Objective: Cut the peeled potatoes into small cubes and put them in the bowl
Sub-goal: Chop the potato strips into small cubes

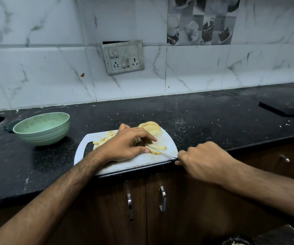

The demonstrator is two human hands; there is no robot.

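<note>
My left hand point(125, 145) is on the white cutting board point(171, 144), fingers curled down over potato strips point(157, 148), pinning them in place. My right hand point(202, 161) sits at about 3 o'clock from the board, just off its right corner, fist wrapped around the handle of a knife point(162, 152). The handle is hidden in my grip. The blade runs left across the strips, right beside my left fingertips. A stack of potato slices point(151, 129) is at 12 o'clock on the board, at its far edge. Small cut potato pieces point(105, 137) are at 10 o'clock, partly behind my left wrist. The green bowl point(41, 128) is on the black counter point(213, 117), 9–10 o'clock from the board, well apart from it. No potato visible in it.
</note>
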